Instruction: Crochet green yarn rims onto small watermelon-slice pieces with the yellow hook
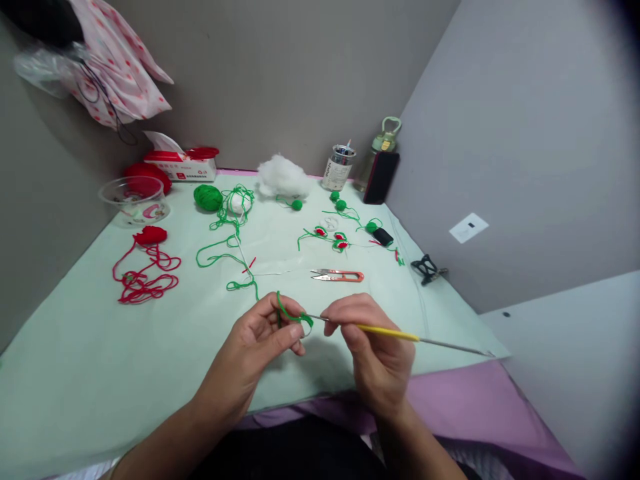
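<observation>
Green crochet piece (307, 321) is held up above the table (100, 373), near the middle of its near edge, between your two hands. From the left, a clear plastic tub (131, 215) stands by the far left corner, with a tissue box (183, 168) along the far edge. Nearer you, toward the left edge, a red yarn ball (151, 235) trails loose loops. Next come a green yarn ball (209, 198) and a white ball (237, 204) tangled in green strands. Your left hand (255, 347) pinches the crochet piece between thumb and fingers, green yarn looped by the index finger. White stuffing (283, 177) lies at the middle of the far edge. Orange-handled snips (337, 275) lie beyond your hands, with small red-and-green pieces (341, 243) behind them. Your right hand (375, 347) grips a yellow-handled crochet hook (385, 331), its tip at the crochet piece. Toward the far right corner stand a pen can (339, 172), a bottle (387, 142) and a dark phone (381, 178); a black stand (427, 269) sits by the right edge.
</observation>
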{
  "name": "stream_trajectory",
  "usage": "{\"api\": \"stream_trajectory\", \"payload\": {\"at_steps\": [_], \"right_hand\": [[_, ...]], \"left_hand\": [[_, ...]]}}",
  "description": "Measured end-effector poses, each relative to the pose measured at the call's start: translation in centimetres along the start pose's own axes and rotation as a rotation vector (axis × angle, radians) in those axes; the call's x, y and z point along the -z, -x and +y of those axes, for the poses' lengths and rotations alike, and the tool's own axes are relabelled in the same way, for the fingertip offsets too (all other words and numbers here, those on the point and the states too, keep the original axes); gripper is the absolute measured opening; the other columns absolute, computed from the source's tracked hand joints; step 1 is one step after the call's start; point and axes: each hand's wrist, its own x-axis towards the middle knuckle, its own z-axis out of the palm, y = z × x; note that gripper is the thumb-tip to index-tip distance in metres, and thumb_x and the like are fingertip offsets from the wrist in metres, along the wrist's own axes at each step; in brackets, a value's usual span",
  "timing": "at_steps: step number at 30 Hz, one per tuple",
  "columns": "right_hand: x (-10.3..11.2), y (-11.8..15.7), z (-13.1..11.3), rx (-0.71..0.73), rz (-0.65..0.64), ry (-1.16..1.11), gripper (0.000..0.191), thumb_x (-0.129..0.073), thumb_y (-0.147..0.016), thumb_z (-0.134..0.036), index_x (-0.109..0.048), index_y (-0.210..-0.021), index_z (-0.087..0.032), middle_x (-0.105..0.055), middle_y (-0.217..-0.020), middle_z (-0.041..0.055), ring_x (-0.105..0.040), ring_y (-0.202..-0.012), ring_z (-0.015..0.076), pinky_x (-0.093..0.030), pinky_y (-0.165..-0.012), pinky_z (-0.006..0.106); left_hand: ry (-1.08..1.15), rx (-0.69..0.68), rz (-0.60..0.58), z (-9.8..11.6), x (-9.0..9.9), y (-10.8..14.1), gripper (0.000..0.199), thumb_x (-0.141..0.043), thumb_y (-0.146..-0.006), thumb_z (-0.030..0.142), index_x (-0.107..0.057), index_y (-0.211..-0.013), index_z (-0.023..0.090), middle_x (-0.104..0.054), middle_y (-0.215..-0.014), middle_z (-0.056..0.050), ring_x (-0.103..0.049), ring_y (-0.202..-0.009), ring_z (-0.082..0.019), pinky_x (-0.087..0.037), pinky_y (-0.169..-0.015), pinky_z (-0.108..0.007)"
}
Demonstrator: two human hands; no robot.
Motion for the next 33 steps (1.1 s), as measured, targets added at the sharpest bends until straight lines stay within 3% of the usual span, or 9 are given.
{"api": "stream_trajectory", "payload": {"at_steps": [5, 13, 19, 24, 33], "right_hand": [[-0.4, 0.0, 0.6, -0.064, 0.037, -0.113, 0.020, -0.058, -0.105, -0.021, -0.077, -0.107, -0.026, -0.070, -0.090, 0.0019, -0.066, -0.078, 0.0151, -0.053, -0.072, 0.032], [-1.2, 0.1, 1.2, -0.102, 0.038, -0.177, 0.018, -0.063, -0.102, -0.024, -0.080, -0.108, -0.029, -0.070, -0.093, 0.0018, -0.066, -0.080, 0.0148, -0.053, -0.072, 0.031], [-1.9, -0.1, 1.2, -0.180, 0.063, -0.213, 0.016, -0.072, -0.096, -0.020, -0.082, -0.102, -0.030, -0.073, -0.090, 0.0016, -0.067, -0.083, 0.0154, -0.055, -0.072, 0.028], [-1.7, -0.7, 0.8, -0.277, 0.049, -0.253, 0.016, -0.077, -0.088, -0.013, -0.082, -0.093, -0.028, -0.073, -0.087, 0.0019, -0.068, -0.081, 0.0159, -0.056, -0.069, 0.028], [-1.4, -1.4, 0.4, -0.258, -0.007, -0.190, 0.016, -0.078, -0.087, -0.012, -0.081, -0.090, -0.027, -0.073, -0.083, 0.0002, -0.067, -0.080, 0.0149, -0.054, -0.071, 0.028]], "left_hand": [[0.008, 0.021, -0.010, 0.3, -0.1, 0.1, 0.016, -0.083, -0.084, 0.031, -0.075, -0.093, 0.021, -0.064, -0.082, 0.003, -0.063, -0.071, -0.011, -0.049, -0.072, -0.024], [0.031, 0.018, -0.033, 0.0, -0.5, 0.0, 0.016, -0.084, -0.083, 0.028, -0.074, -0.092, 0.020, -0.064, -0.085, 0.001, -0.061, -0.072, -0.011, -0.052, -0.072, -0.024], [-0.009, -0.026, -0.009, -0.8, -0.5, -0.2, 0.026, -0.083, -0.086, 0.028, -0.073, -0.110, 0.025, -0.061, -0.080, 0.003, -0.060, -0.077, -0.012, -0.052, -0.075, -0.023], [-0.102, -0.044, -0.001, 0.3, 0.0, -0.3, 0.029, -0.083, -0.087, 0.032, -0.073, -0.113, 0.026, -0.065, -0.088, 0.002, -0.062, -0.084, -0.014, -0.053, -0.080, -0.025], [-0.221, -0.019, -0.090, 1.5, 1.2, -1.2, 0.028, -0.080, -0.088, 0.031, -0.072, -0.114, 0.024, -0.067, -0.091, 0.000, -0.064, -0.085, -0.016, -0.053, -0.081, -0.028]]}}
